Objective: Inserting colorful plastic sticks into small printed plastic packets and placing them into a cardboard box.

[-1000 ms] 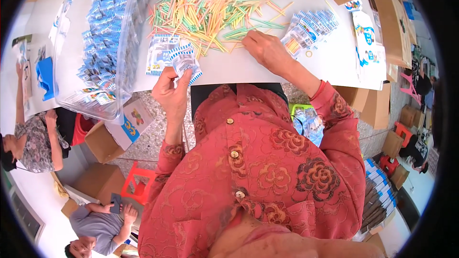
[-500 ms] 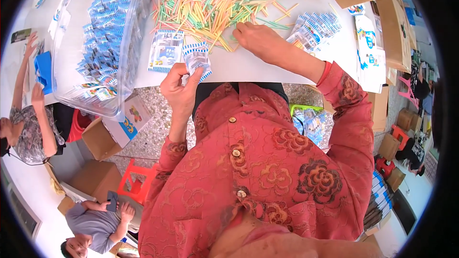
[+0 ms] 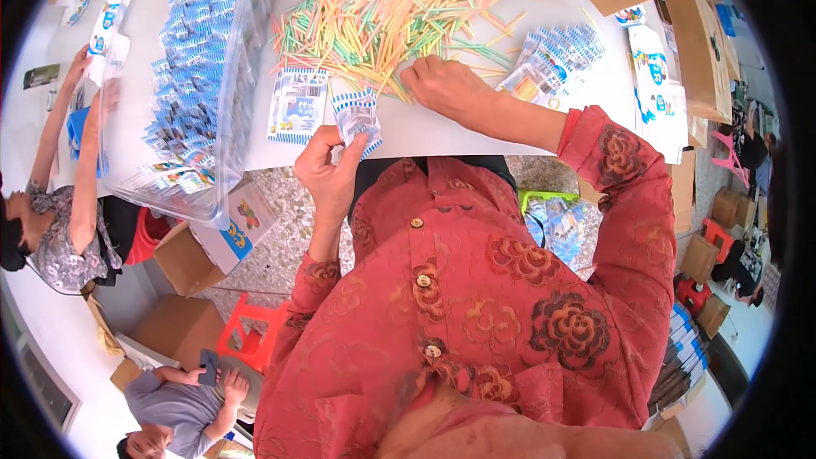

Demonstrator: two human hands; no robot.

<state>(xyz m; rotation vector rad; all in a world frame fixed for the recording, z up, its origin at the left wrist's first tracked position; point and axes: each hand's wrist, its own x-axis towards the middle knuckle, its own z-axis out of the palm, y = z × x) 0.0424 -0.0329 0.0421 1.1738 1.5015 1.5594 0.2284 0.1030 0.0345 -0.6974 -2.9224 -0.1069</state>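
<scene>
Setting: a small manual packing workshop. Evidence: a long white worktable (image 3: 442, 132) carries a loose heap of thin pastel-coloured plastic sticks (image 3: 399, 8), a clear plastic bin (image 3: 242, 59) filled with blue-and-white printed packets (image 3: 191, 76), and a fanned stack of the same packets (image 3: 552, 55). Brown cardboard cartons (image 3: 183, 259) stand on the speckled floor (image 3: 289, 229). Other seated workers (image 3: 68, 229) occupy the same table, beside low red plastic stools (image 3: 251, 336).
</scene>
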